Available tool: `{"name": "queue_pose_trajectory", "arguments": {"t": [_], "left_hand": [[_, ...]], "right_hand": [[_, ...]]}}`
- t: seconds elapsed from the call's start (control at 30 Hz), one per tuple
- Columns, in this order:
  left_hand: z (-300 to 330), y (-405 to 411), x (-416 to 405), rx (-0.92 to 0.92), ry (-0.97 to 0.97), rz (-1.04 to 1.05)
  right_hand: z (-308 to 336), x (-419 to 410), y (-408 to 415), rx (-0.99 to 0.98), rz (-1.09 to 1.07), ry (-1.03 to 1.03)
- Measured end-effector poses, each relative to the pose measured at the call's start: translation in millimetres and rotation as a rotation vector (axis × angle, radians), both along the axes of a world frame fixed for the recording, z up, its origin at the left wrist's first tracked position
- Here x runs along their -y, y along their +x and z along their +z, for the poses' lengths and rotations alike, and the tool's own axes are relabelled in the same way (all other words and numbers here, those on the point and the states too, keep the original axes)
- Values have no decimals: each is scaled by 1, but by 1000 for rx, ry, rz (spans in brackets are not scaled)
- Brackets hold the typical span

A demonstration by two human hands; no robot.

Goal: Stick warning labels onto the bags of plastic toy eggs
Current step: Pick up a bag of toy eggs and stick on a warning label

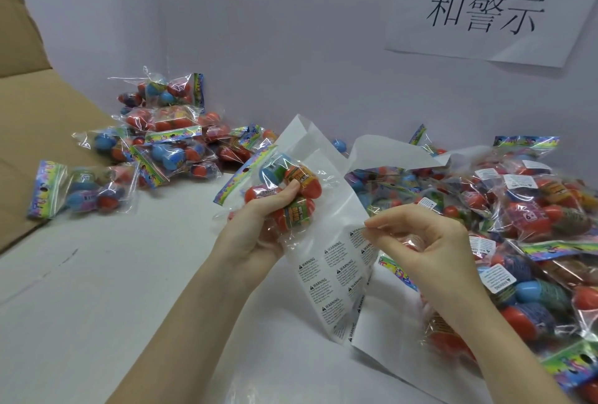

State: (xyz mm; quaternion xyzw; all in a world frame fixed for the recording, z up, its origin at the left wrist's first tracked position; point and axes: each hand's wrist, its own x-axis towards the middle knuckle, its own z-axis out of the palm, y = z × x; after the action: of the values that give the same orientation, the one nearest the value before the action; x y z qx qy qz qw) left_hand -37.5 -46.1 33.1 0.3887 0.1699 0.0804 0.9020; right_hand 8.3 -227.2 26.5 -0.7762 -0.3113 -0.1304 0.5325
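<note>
- L hand (pixel 259 219) is gripping a clear plastic bag of red, blue and green toy eggs (pixel 284 191), fingers (pixel 289 188) curled tight round the eggs, holding it up above the white worktop (pixel 129 290).
- Same L hand is also holding the white label sheet w/ black "WARNING" stickers (pixel 326 274) behind the bag; the sheet is standing up at a slant, its lower corner resting near the worktop.
- R hand (pixel 430 242) is just right of the sheet, thumb and forefinger tips (pixel 372 224) pinched together at the sheet's right edge on one sticker; other fingers are loosely curled.
- Right of the sheet: a big heap of egg bags already wearing white labels (pixel 534 225), lying on the worktop, partly under the R wrist.
- Left of the sheet, further back: a pile of egg bags w/ rainbow headers (pixel 161 141), no labels visible, spilling over a brown cardboard flap (pixel 32 145).
- Above the sheet, on the wall: a white paper notice w/ black characters (pixel 485 15).
</note>
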Motion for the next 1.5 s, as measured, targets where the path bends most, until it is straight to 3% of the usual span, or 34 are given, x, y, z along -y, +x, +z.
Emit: {"name": "queue_pose_trajectory", "arguments": {"t": [0.2,0.3,0.47,0.57,0.67,0.83,0.97,1.1,1.2,1.3,1.43,1.5], "left_hand": [[-3,2,-3,-52,-53,32],[-2,2,-5,-132,0,90],[1,-1,-15,-71,155,375],[7,-6,-13,67,216,463],[13,-12,-14,317,137,373],[9,-17,-13,513,60,-88],[3,-8,1,315,227,-241],[-6,-2,10,69,366,-179],[-8,-2,11,-3,361,-129],[-7,-2,8,-11,303,-112],[-2,-5,2,84,368,-124],[4,-9,2,163,423,-179]], "right_hand": [[-5,-5,0,169,-44,-120],[-5,-3,0,151,4,-177],[8,11,6,-205,183,292],[6,12,7,-130,86,271],[0,4,6,-18,0,98],[-5,-1,3,24,7,6],[-7,-4,0,61,31,-93],[-10,-4,0,40,71,-169],[-10,-2,-1,-71,150,-175],[-6,1,0,-147,215,-77],[14,11,-1,-221,180,375],[18,13,-1,-290,177,492]]}}
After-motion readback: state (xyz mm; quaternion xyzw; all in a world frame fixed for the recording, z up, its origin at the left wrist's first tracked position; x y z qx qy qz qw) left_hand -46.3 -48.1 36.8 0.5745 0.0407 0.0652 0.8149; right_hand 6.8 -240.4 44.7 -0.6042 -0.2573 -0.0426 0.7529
